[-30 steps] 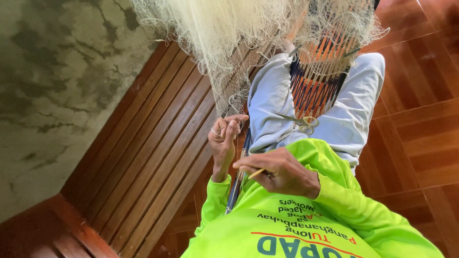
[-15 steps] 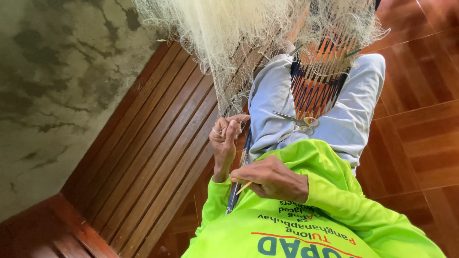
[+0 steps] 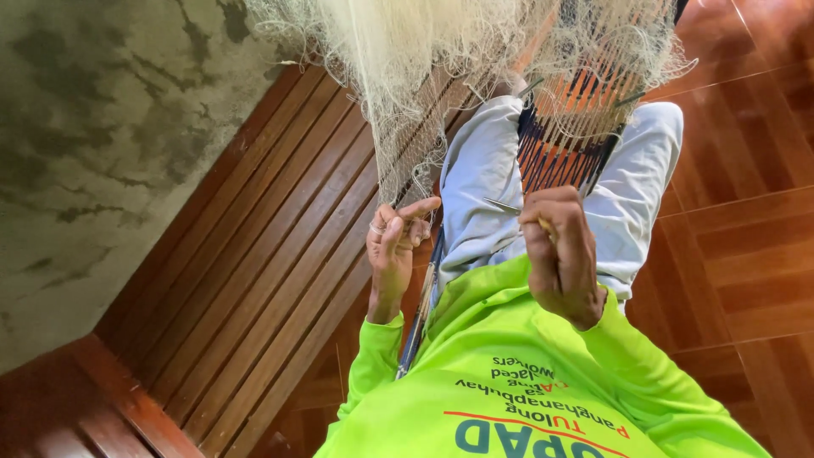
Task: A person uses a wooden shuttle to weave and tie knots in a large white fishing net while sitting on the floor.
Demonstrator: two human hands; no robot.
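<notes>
A mass of fine white netting (image 3: 424,59) hangs down from the top of the view over my knees in light grey trousers (image 3: 479,178). My left hand (image 3: 392,254) pinches a few strands of the netting between thumb and fingers. My right hand (image 3: 560,259) is closed round a thin yellowish netting needle (image 3: 509,206); its pointed tip sticks out to the left, over my lap. The hands are about a hand's width apart. My sleeves and shirt are neon green (image 3: 509,382).
A blue and orange striped woven piece (image 3: 568,144) lies between my knees under the netting. A long dark rod (image 3: 420,318) runs along my left side. Brown wooden slats (image 3: 254,254) are on the left, a stained concrete wall (image 3: 93,153) beyond, and wood flooring (image 3: 746,246) on the right.
My right hand has lifted up and to the right with the needle, away from my left hand. My left hand has stayed on the netting strands.
</notes>
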